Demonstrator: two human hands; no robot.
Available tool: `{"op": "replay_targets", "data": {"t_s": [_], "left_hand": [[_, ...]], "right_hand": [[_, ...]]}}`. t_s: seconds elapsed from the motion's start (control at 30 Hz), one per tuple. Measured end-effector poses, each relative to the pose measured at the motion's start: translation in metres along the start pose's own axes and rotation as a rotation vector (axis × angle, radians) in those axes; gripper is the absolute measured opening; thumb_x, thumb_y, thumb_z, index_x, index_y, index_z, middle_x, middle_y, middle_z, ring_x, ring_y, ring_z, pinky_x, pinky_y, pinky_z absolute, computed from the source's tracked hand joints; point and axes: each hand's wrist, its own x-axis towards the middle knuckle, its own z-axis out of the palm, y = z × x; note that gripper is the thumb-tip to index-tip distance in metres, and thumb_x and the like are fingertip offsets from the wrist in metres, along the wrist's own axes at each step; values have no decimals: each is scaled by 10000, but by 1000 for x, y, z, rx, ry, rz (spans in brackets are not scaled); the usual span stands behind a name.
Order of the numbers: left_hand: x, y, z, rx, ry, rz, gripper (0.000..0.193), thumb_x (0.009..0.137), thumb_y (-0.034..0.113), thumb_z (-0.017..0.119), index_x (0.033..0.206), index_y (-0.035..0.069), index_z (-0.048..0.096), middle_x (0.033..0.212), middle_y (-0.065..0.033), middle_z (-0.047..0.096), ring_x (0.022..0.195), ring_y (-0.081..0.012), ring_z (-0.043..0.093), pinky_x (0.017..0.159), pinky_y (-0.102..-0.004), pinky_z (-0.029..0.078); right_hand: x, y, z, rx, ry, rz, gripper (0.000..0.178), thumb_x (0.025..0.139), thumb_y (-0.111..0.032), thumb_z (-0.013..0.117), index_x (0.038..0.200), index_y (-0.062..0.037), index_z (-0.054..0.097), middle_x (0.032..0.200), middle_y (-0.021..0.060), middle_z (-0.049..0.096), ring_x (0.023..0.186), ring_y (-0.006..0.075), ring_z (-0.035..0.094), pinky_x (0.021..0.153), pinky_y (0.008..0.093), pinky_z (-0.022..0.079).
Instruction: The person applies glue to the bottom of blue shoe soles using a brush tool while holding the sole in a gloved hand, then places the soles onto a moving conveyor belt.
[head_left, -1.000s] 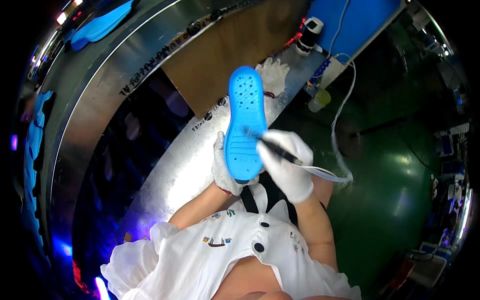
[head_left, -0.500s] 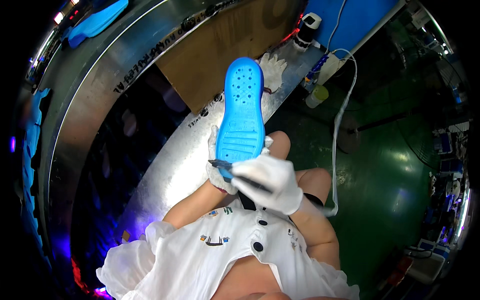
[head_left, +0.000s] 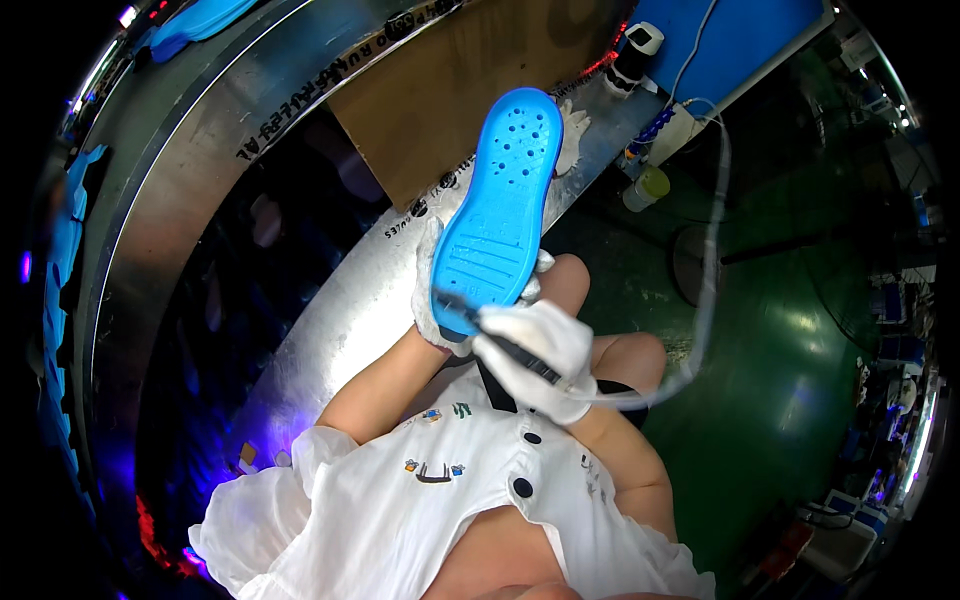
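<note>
cradling a blue shoe sole (head_left: 500, 215) by its heel in the left hand (head_left: 428, 288), gripping a dark pen-like tool (head_left: 527, 357) in the right hand (head_left: 556, 336) near the heel's edge, with green floor (head_left: 775, 370) beyond the metal table's edge (head_left: 594, 168)

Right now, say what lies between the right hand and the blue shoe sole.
In the head view, the blurred front of a black pen-like tool lies between the right hand and the blue shoe sole; contact is unclear.

The sole (head_left: 497, 215) is blue; the gloves (head_left: 548, 338) white; the tool (head_left: 528, 359) black.
</note>
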Motion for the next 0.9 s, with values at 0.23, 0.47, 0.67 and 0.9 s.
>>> {"op": "replay_targets", "data": {"t_s": [0.23,0.47,0.67,0.9], "left_hand": [[-4,4,26,17,93,43,957,892,730,456,1472,-24,350,1252,-382,548,1000,-455,652,734,-451,612],[-6,18,17,55,130,22,746,988,587,420,1475,22,396,1378,-250,540,1169,-380,614,1024,-506,498],[-12,45,6,-19,100,-209,751,1000,536,450,1508,-8,345,1452,-239,484,1256,-376,565,1070,-482,461],[-3,63,20,378,141,-332,708,992,493,507,1483,-5,400,1447,-224,497,1261,-350,567,1076,-470,456]], "right_hand": [[1,7,-3,-134,17,-83,236,752,-26,783,969,-51,695,900,107,703,712,273,657,668,335,547],[12,7,-12,-33,-133,-32,235,765,-86,783,986,-101,703,973,48,716,746,219,664,640,306,539],[31,-7,-42,-364,-517,-243,217,743,-165,740,956,-184,701,997,-50,695,697,152,597,543,274,508],[30,-12,-28,-91,-527,7,183,816,-169,754,989,-130,708,1008,15,720,772,211,653,703,332,543]]}}
